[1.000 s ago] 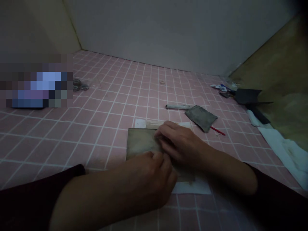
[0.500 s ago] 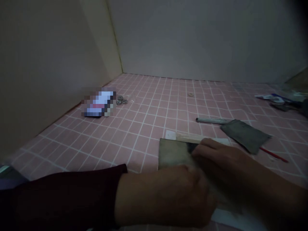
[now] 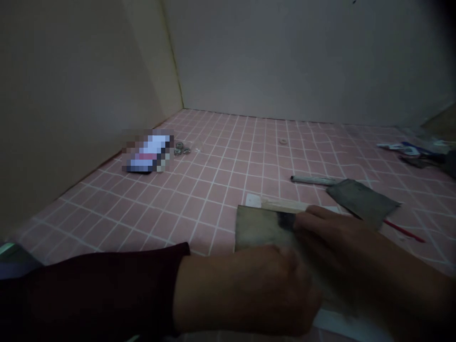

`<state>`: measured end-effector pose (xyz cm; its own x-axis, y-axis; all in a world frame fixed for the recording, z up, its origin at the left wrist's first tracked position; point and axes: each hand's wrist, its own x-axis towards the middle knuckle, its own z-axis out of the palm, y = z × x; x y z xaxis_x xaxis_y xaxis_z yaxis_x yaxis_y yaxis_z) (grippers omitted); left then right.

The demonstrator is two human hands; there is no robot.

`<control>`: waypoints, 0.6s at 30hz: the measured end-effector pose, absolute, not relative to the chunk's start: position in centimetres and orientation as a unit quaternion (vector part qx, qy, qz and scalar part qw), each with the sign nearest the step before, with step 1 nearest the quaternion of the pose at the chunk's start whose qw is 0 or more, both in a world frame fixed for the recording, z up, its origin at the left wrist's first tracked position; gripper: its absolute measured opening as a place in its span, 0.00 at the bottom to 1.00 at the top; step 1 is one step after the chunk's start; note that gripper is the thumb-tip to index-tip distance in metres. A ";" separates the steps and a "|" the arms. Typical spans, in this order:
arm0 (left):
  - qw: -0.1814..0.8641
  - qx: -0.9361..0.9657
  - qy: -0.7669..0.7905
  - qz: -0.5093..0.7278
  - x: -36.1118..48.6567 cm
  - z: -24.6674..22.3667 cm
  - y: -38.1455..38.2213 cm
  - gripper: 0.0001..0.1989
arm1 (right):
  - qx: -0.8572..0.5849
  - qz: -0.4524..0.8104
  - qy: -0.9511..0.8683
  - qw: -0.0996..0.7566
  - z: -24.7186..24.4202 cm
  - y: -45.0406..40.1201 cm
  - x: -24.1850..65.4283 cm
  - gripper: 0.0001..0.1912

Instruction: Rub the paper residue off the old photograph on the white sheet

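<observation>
A grey-green flat sheet with a dark patch near its top edge lies at the lower middle, over white and cream strips. My left hand, in a dark sleeve, is closed at the sheet's near edge; what its fingers hold is hidden. Over the sheet's right part is my right hand, fingers bent together beside the dark patch. Whatever is under those fingers cannot be made out. A piece of white paper shows below the hands.
On the pink checked cloth are a phone, small metal rings, a pale ring, a grey tube, a grey-green piece, a red stick and tools. Walls stand left and behind.
My right hand has moved slightly right, showing more of the dark patch. My left hand stays nearly where it was.
</observation>
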<state>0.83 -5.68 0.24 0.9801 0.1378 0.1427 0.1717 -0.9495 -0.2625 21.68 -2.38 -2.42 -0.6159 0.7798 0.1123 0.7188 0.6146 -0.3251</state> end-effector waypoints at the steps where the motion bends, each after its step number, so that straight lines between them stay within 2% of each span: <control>1: 0.147 -0.984 -0.077 -0.060 0.8 0.2 -5.7 0.10 | -0.412 0.138 -0.892 0.128 -2.5 -2.3 21.4 0.09; 4: 0.165 -0.981 -0.078 -0.060 0.8 0.2 -5.7 0.10 | -0.389 0.181 -0.893 0.133 -2.7 -2.1 20.7 0.11; 10: 0.155 -0.983 -0.084 -0.059 0.9 -0.3 -6.0 0.07 | -0.432 0.163 -0.883 0.077 -1.4 -2.3 21.3 0.09; 15: 0.186 -0.975 -0.104 -0.065 1.3 -1.6 -6.2 0.06 | -0.393 0.174 -0.896 0.112 -1.5 -2.4 20.2 0.11; 18: 0.167 -0.977 -0.111 -0.072 1.3 -2.1 -6.1 0.05 | -0.394 0.171 -0.898 0.094 -1.6 -2.3 20.8 0.08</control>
<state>1.30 -6.12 -2.14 0.9651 0.1929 0.1770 0.2407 -0.9196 -0.3104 20.79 -2.25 -1.62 -0.6723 0.7395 0.0344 0.6750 0.6315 -0.3816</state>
